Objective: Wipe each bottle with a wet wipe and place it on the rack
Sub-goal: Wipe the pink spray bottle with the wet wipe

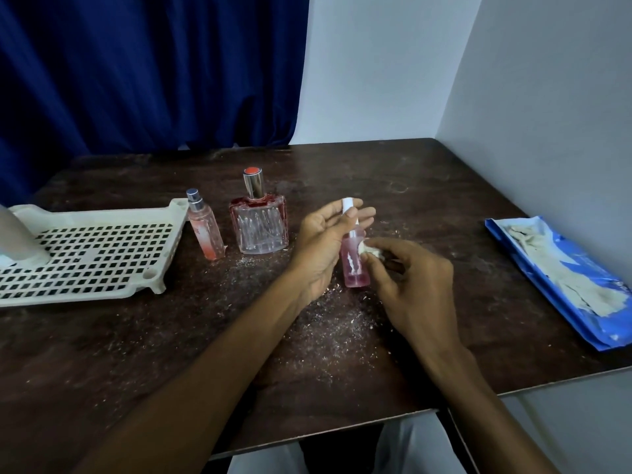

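Head view: white-capped pink bottle gripped in left hand, crumpled wipe pinched in right hand.

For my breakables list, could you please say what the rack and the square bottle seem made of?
The rack looks like matte cream moulded plastic, judging by its uniform grid of holes. The square bottle looks like thick clear glass, glossy with ribbed walls, though hard plastic is possible.

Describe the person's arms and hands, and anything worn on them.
The left arm and right arm are bare to the frame's edge, with no sleeves showing. The left hand and right hand wear no gloves; no ring, watch or bracelet is visible.
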